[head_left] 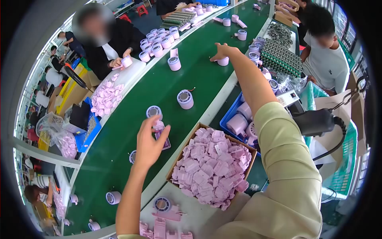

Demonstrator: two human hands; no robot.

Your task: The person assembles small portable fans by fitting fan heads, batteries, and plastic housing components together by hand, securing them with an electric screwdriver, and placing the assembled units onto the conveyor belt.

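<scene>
Green belt [207, 81] curves through the room from about 8 to 1 o'clock. At 1 o'clock the right hand [223, 51] is spread over a unit [223, 62]; I cannot tell whether they touch. At 8 o'clock the left hand [149, 143] is open beside a casing [166, 143]. Either grasp would probably go best around the rigid body, clear of any wire [192, 90].

Counts: one unit under the right hand, one just beyond the left, one wired at 12 o'clock, one on the desk [187, 204] toward 7; one casing by the left hand; one box [172, 174] at 5, its pink pieces [211, 163] too heaped to count.
</scene>
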